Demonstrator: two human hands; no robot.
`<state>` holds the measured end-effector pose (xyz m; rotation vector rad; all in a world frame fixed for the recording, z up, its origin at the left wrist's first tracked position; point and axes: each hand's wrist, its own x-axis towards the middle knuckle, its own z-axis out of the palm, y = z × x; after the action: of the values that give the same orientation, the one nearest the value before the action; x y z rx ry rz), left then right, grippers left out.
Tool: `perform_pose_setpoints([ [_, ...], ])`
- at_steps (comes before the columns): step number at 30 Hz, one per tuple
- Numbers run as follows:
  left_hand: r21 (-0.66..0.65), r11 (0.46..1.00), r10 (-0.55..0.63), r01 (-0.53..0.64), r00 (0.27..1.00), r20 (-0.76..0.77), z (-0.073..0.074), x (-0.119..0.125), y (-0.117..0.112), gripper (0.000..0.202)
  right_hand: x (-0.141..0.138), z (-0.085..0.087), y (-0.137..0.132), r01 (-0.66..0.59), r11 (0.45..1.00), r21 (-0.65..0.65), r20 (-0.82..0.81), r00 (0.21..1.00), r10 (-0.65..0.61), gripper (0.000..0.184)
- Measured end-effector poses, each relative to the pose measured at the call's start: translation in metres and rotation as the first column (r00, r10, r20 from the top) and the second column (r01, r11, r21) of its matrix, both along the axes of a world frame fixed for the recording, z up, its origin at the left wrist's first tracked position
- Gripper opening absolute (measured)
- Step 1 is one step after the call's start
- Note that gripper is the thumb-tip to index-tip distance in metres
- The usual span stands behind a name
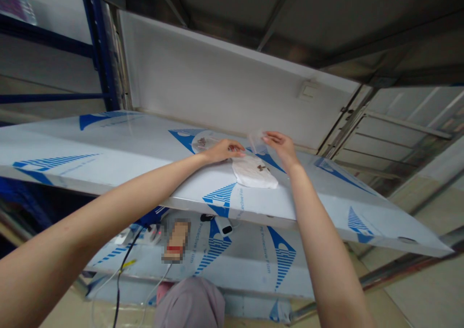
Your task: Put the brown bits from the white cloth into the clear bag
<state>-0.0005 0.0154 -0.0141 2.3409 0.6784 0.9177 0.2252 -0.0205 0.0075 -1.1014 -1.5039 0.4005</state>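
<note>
My right hand (282, 147) pinches the upper corner of a transparent plastic bag (256, 140). My left hand (224, 150) has its fingertips together at the bag's near edge, just above a white packet (253, 172) with small brown pieces on it. The packet partly shows through the plastic. Behind my left hand, a second transparent bag (201, 142) holding brown pieces lies on the steel tabletop (108, 144), which is covered in blue-printed protective film.
A white wall panel (232, 77) rises behind the tabletop, with blue shelving (101, 48) at the left. Below, a filmed lower shelf (250, 265) holds a white device (224, 225), cables and a blurred object (176, 241). My grey-clad knee (190, 304) shows underneath.
</note>
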Motion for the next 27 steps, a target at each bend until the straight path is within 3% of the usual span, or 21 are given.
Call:
perform_pose_setpoints([
  [3,-0.054,0.992,-0.112,0.115,0.992,0.055,0.0,0.003,-0.004,0.025,-0.017,-0.003,-0.001,-0.075,0.997,-0.037,0.028,0.997,0.076,0.03],
  [6,-0.084,0.995,-0.04,0.047,0.995,0.087,0.003,0.002,-0.007,0.018,-0.024,-0.005,-0.002,-0.084,0.995,-0.058,0.087,0.992,0.089,0.026],
  [9,-0.105,0.992,0.073,-0.066,0.996,0.06,0.009,0.001,-0.01,0.018,-0.025,-0.004,-0.004,0.039,0.998,0.046,0.211,0.976,-0.048,0.026],
  [11,-0.109,0.989,0.112,-0.104,0.991,0.069,0.012,0.0,-0.013,0.019,-0.027,-0.002,-0.006,0.161,0.969,0.19,0.276,0.938,-0.21,0.03],
  [13,-0.098,0.988,0.131,-0.12,0.986,0.108,0.014,0.0,-0.014,0.017,-0.029,-0.001,-0.006,0.192,0.947,0.258,0.292,0.919,-0.266,0.027],
  [16,-0.023,0.988,0.156,-0.154,0.979,0.132,0.016,0.001,-0.015,0.018,-0.035,-0.003,-0.007,0.04,0.992,0.117,0.289,0.954,-0.072,0.023],
  [19,0.121,0.972,0.193,-0.203,0.977,0.09,0.015,0.004,-0.015,0.02,-0.041,-0.007,-0.007,-0.108,0.993,-0.046,0.239,0.964,0.116,0.03],
  [22,0.234,0.948,0.209,-0.215,0.977,0.051,0.012,0.009,-0.013,0.019,-0.044,-0.008,-0.007,-0.148,0.984,-0.096,0.173,0.971,0.163,0.027],
  [27,0.267,0.922,0.281,-0.279,0.959,0.03,0.005,0.014,-0.009,0.02,-0.047,-0.005,-0.012,-0.099,0.979,-0.18,0.155,0.98,0.128,0.019],
])
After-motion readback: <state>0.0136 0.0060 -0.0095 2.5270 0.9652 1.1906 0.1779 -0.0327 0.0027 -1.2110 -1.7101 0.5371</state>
